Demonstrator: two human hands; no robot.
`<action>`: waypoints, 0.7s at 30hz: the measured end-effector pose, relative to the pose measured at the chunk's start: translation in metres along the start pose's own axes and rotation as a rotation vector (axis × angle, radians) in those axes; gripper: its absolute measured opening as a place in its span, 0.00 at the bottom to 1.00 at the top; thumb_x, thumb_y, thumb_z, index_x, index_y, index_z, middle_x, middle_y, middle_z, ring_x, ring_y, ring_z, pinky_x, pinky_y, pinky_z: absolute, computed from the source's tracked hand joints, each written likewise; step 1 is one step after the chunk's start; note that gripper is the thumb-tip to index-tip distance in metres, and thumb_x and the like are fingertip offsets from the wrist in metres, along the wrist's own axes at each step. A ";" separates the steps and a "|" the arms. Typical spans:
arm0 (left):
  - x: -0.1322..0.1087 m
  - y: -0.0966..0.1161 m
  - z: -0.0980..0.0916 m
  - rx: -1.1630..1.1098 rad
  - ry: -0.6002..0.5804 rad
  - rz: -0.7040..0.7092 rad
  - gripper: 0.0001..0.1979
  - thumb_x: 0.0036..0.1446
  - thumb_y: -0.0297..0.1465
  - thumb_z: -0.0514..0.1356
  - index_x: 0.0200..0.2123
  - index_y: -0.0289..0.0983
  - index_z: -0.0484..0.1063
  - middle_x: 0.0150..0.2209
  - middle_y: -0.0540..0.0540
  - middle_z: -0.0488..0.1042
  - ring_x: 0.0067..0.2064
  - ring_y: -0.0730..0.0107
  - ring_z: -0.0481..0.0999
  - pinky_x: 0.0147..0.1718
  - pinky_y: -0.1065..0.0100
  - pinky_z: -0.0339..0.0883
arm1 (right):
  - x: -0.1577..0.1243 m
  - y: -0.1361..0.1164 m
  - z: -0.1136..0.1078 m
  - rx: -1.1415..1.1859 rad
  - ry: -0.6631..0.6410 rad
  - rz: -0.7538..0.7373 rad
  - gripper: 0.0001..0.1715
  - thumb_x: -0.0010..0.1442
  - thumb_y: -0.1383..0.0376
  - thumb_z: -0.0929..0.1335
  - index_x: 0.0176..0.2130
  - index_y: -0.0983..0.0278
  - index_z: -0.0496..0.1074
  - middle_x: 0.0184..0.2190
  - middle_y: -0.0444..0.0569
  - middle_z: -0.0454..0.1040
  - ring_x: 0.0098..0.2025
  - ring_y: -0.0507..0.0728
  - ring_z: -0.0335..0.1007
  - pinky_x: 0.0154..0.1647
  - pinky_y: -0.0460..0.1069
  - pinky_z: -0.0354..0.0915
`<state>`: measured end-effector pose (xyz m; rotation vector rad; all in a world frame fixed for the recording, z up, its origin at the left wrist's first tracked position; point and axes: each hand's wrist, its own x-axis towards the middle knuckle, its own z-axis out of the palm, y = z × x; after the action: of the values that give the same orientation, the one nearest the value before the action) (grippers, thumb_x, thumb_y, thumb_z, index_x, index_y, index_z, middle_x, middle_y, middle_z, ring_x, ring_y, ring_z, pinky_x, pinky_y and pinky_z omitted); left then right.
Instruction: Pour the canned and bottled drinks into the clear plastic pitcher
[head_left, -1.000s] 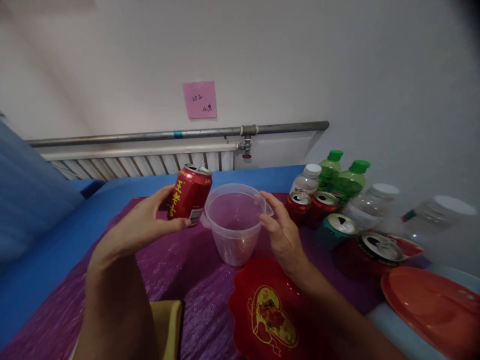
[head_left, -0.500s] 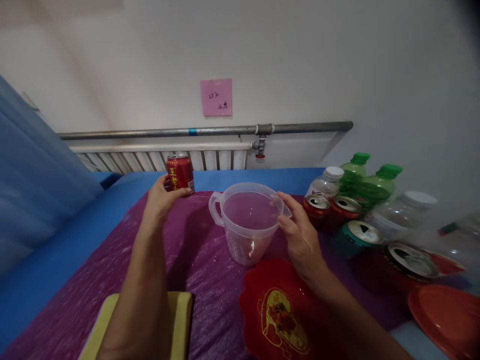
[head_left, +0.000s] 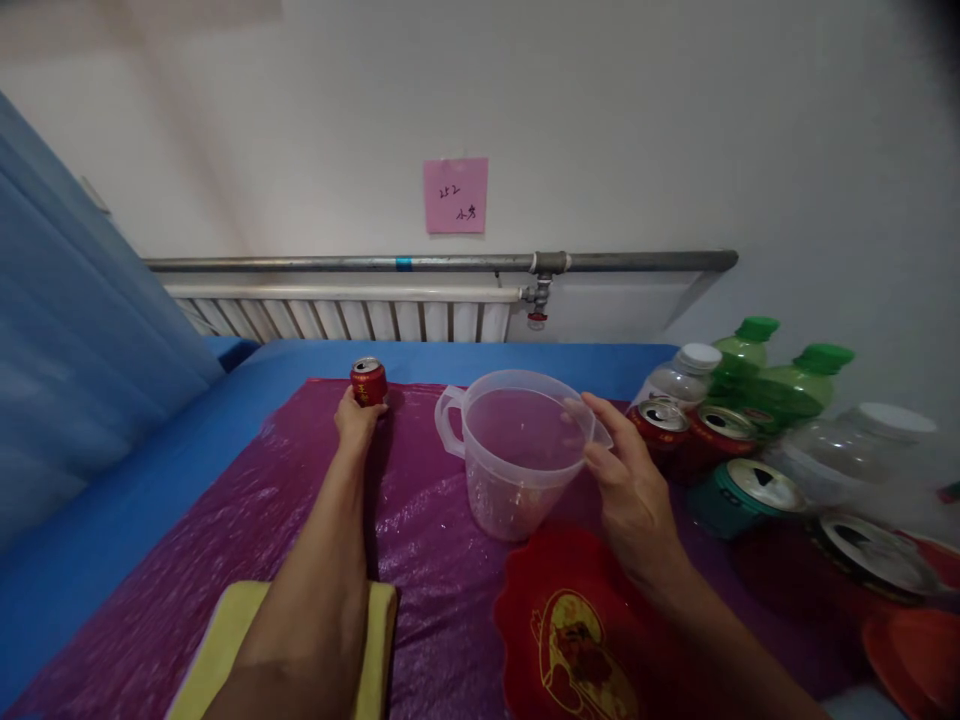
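Note:
My left hand (head_left: 357, 418) is stretched far forward and wrapped around a red drink can (head_left: 369, 380), which stands upright on the purple sheet (head_left: 300, 500) near its far edge. My right hand (head_left: 628, 480) grips the right side of a clear plastic measuring jug (head_left: 517, 450) with a handle on its left; the jug stands on the sheet and holds a little liquid at the bottom. A red plate (head_left: 577, 640) with a gold pattern lies just in front of the jug, under my right forearm.
Several opened cans (head_left: 739, 480) and green-capped and white-capped bottles (head_left: 780, 385) crowd the right side. An orange plate (head_left: 911, 665) shows at the lower right. A yellow cloth (head_left: 225, 640) lies under my left arm. A radiator (head_left: 337, 318) and pipe run along the wall.
My left hand carried the red can away from the jug's rim, forward and left, and set it upright at the far edge of the purple sheet. My right hand stayed on the jug.

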<state>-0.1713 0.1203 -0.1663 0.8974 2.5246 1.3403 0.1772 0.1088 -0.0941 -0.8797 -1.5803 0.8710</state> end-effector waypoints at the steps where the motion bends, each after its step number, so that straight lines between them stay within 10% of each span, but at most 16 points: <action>1: 0.001 -0.001 0.002 -0.006 -0.006 -0.012 0.18 0.58 0.36 0.62 0.50 0.35 0.69 0.45 0.43 0.74 0.43 0.63 0.76 0.44 0.57 0.71 | 0.000 -0.002 0.000 0.003 -0.004 0.008 0.33 0.58 0.47 0.65 0.58 0.59 0.66 0.57 0.53 0.71 0.56 0.63 0.69 0.56 0.60 0.64; 12: 0.001 0.010 -0.006 0.074 0.026 -0.087 0.19 0.61 0.37 0.60 0.52 0.36 0.68 0.51 0.41 0.70 0.49 0.59 0.73 0.46 0.53 0.70 | 0.000 -0.007 -0.001 0.000 -0.020 0.022 0.34 0.58 0.47 0.65 0.58 0.60 0.65 0.58 0.53 0.70 0.57 0.64 0.68 0.58 0.60 0.64; 21: -0.049 0.096 -0.073 0.081 -0.057 0.175 0.21 0.50 0.33 0.61 0.49 0.37 0.73 0.37 0.45 0.78 0.43 0.57 0.76 0.45 0.60 0.67 | 0.001 -0.007 -0.002 0.043 -0.060 -0.022 0.34 0.58 0.48 0.65 0.57 0.63 0.65 0.58 0.56 0.70 0.57 0.63 0.67 0.59 0.58 0.63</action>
<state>-0.1185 0.0816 -0.0540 1.1792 2.5228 1.2458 0.1786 0.1073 -0.0874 -0.8112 -1.6137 0.9202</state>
